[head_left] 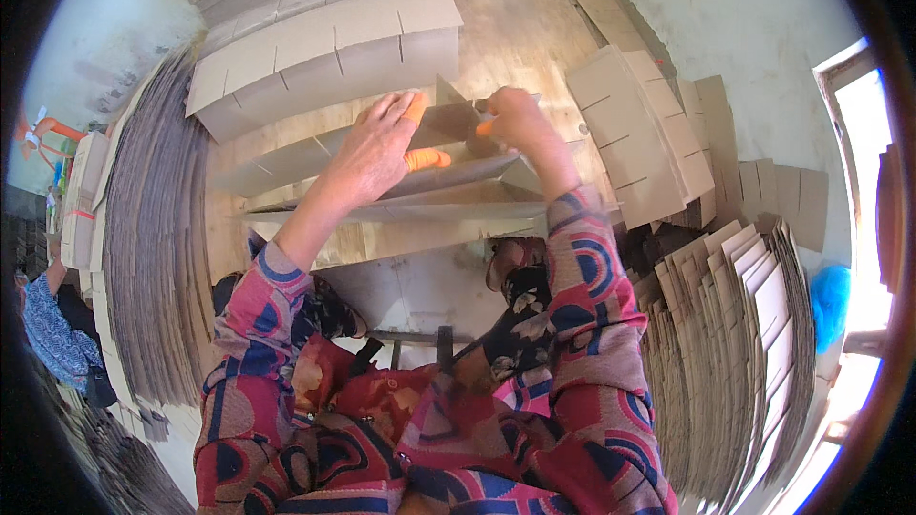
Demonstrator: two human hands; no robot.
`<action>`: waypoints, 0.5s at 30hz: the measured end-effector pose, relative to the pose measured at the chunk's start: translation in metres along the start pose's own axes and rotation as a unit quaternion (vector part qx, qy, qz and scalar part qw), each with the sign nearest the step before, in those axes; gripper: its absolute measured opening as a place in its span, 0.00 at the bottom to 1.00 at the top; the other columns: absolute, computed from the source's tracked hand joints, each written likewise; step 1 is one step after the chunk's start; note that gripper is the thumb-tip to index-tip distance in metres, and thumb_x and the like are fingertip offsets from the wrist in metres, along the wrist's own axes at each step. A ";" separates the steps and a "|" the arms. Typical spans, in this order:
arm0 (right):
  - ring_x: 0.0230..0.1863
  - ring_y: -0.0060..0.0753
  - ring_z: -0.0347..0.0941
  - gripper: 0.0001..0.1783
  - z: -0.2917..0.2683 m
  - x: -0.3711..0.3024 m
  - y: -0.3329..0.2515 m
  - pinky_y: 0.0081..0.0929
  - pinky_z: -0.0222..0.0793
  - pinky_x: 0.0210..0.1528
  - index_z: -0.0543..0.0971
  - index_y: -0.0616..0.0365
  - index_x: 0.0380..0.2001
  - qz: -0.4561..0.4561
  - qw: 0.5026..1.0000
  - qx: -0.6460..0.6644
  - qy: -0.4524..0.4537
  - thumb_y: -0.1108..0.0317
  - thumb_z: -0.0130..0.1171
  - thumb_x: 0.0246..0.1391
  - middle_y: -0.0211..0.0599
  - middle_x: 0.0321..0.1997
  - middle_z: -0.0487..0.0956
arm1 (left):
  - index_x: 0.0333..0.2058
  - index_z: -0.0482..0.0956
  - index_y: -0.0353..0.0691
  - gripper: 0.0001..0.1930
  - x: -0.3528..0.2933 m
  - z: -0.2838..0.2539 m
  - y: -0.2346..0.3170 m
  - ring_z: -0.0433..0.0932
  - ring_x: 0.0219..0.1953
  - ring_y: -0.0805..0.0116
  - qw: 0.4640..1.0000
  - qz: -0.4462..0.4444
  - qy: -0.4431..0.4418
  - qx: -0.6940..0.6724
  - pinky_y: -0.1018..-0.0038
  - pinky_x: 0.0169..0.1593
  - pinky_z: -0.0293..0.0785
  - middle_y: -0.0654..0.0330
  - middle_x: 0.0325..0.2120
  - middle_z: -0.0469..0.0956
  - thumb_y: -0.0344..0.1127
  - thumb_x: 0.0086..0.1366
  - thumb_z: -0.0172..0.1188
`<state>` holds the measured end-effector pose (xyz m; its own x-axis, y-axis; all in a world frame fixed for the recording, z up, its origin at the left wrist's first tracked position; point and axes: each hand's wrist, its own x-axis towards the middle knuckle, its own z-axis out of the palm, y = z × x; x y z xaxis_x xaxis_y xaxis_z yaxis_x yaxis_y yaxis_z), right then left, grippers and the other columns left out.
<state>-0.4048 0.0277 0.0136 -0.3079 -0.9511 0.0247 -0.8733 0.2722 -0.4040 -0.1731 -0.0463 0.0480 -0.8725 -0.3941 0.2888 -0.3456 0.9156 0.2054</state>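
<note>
Sitting between left grip (379, 146) and right grip (513, 118) is cardboard (451, 123).

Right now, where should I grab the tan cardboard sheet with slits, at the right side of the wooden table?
I'd pinch the tan cardboard sheet by its long left edge, between slits, coming from the left. That edge faces the right hand, while other cardboard crowds its right side. The slits might let it bend or tear.
</note>
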 end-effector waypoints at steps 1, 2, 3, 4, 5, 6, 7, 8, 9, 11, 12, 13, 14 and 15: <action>0.41 0.54 0.77 0.15 -0.009 0.000 0.010 0.43 0.73 0.41 0.80 0.61 0.35 0.031 0.999 0.032 0.007 0.67 0.66 0.42 0.53 0.37 0.80 | 0.59 0.58 0.27 0.42 -0.002 0.004 0.001 0.61 0.61 0.45 1.000 -0.011 -0.021 -0.002 0.60 0.61 0.60 0.41 0.57 0.64 0.57 0.58 0.58; 0.41 0.53 0.77 0.19 -0.019 -0.004 0.015 0.43 0.73 0.41 0.81 0.61 0.37 0.058 0.996 0.066 0.011 0.66 0.70 0.39 0.53 0.37 0.80 | 0.60 0.57 0.27 0.46 -0.007 0.010 0.000 0.58 0.63 0.44 0.999 -0.026 -0.042 -0.002 0.59 0.63 0.58 0.40 0.59 0.62 0.62 0.57 0.56; 0.42 0.52 0.77 0.19 -0.032 -0.011 0.024 0.42 0.72 0.43 0.81 0.59 0.39 0.089 0.995 -0.001 0.049 0.66 0.69 0.41 0.52 0.38 0.80 | 0.61 0.55 0.27 0.50 -0.012 0.016 -0.001 0.56 0.65 0.44 0.997 -0.041 -0.063 -0.002 0.58 0.65 0.55 0.39 0.60 0.60 0.67 0.55 0.55; 0.44 0.50 0.77 0.19 -0.046 -0.021 0.034 0.42 0.72 0.45 0.80 0.57 0.42 0.121 0.986 -0.068 0.088 0.65 0.67 0.44 0.50 0.39 0.80 | 0.61 0.54 0.27 0.50 -0.013 0.019 -0.002 0.55 0.65 0.44 0.995 -0.048 -0.083 0.009 0.57 0.66 0.53 0.39 0.61 0.59 0.66 0.55 0.55; 0.47 0.49 0.75 0.21 -0.054 -0.034 0.052 0.42 0.70 0.48 0.78 0.56 0.45 0.142 0.976 -0.103 0.127 0.64 0.66 0.46 0.49 0.42 0.80 | 0.62 0.52 0.28 0.50 -0.014 0.024 -0.002 0.54 0.66 0.43 0.993 -0.054 -0.101 0.016 0.57 0.67 0.52 0.38 0.61 0.58 0.66 0.55 0.55; 0.50 0.48 0.74 0.23 -0.059 -0.046 0.072 0.42 0.69 0.50 0.77 0.55 0.48 0.161 0.964 -0.135 0.166 0.63 0.65 0.48 0.47 0.46 0.79 | 0.63 0.50 0.28 0.51 -0.017 0.027 -0.005 0.52 0.66 0.43 0.991 -0.061 -0.120 0.026 0.57 0.67 0.50 0.38 0.62 0.57 0.66 0.55 0.56; 0.51 0.46 0.73 0.24 -0.061 -0.058 0.101 0.44 0.69 0.51 0.75 0.54 0.50 0.184 0.947 -0.178 0.192 0.63 0.64 0.49 0.44 0.48 0.77 | 0.63 0.51 0.29 0.51 -0.017 0.027 -0.005 0.52 0.66 0.43 0.992 -0.056 -0.108 0.026 0.57 0.67 0.49 0.39 0.62 0.57 0.66 0.55 0.56; 0.53 0.45 0.71 0.25 -0.064 -0.072 0.131 0.45 0.68 0.52 0.72 0.53 0.52 0.208 0.927 -0.225 0.218 0.62 0.63 0.50 0.41 0.50 0.76 | 0.63 0.52 0.29 0.51 -0.015 0.029 -0.004 0.52 0.66 0.43 0.994 -0.047 -0.095 0.023 0.56 0.68 0.49 0.39 0.62 0.57 0.67 0.54 0.56; 0.55 0.45 0.69 0.30 -0.065 -0.086 0.151 0.47 0.66 0.54 0.69 0.52 0.56 0.242 0.918 -0.243 0.198 0.61 0.64 0.49 0.43 0.53 0.73 | 0.62 0.53 0.29 0.52 -0.017 0.030 -0.004 0.52 0.66 0.43 0.995 -0.043 -0.084 0.024 0.56 0.68 0.48 0.39 0.62 0.57 0.68 0.54 0.56; 0.59 0.46 0.65 0.37 -0.060 -0.109 0.173 0.49 0.62 0.58 0.63 0.52 0.61 0.297 0.891 -0.293 0.178 0.60 0.65 0.49 0.45 0.57 0.70 | 0.62 0.56 0.29 0.49 -0.020 0.029 0.001 0.53 0.66 0.44 0.998 -0.051 -0.044 0.020 0.56 0.67 0.49 0.40 0.61 0.58 0.65 0.54 0.58; 0.60 0.46 0.64 0.40 -0.055 -0.117 0.180 0.50 0.61 0.58 0.60 0.52 0.63 0.317 0.873 -0.324 0.176 0.59 0.65 0.49 0.46 0.58 0.69 | 0.61 0.57 0.29 0.48 -0.021 0.026 0.004 0.53 0.66 0.44 0.998 -0.054 -0.024 0.018 0.56 0.67 0.50 0.41 0.61 0.59 0.64 0.54 0.59; 0.61 0.46 0.62 0.42 -0.050 -0.123 0.187 0.51 0.60 0.59 0.58 0.51 0.64 0.339 0.854 -0.355 0.175 0.59 0.66 0.48 0.47 0.58 0.68 | 0.61 0.59 0.30 0.46 -0.023 0.022 0.007 0.54 0.66 0.44 0.999 -0.048 -0.006 0.005 0.56 0.66 0.51 0.41 0.61 0.59 0.61 0.54 0.61; 0.61 0.47 0.62 0.43 -0.047 -0.128 0.195 0.52 0.60 0.58 0.57 0.52 0.64 0.336 0.858 -0.350 0.166 0.59 0.66 0.48 0.47 0.58 0.69 | 0.60 0.61 0.30 0.45 -0.026 0.016 0.009 0.56 0.65 0.45 0.999 -0.040 0.011 -0.008 0.57 0.66 0.53 0.42 0.61 0.60 0.59 0.54 0.62; 0.61 0.47 0.62 0.44 -0.043 -0.132 0.203 0.52 0.61 0.57 0.57 0.52 0.65 0.335 0.863 -0.346 0.157 0.59 0.67 0.47 0.47 0.58 0.69 | 0.59 0.62 0.31 0.43 -0.030 0.012 0.012 0.57 0.64 0.45 0.999 -0.033 0.028 -0.021 0.57 0.65 0.54 0.43 0.61 0.61 0.57 0.53 0.64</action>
<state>-0.5576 0.2152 -0.0321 -0.8226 -0.4906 0.2875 -0.4436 0.8700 0.2154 -0.1553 -0.0231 0.0308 -0.8273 -0.4577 0.3256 -0.3849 0.8841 0.2649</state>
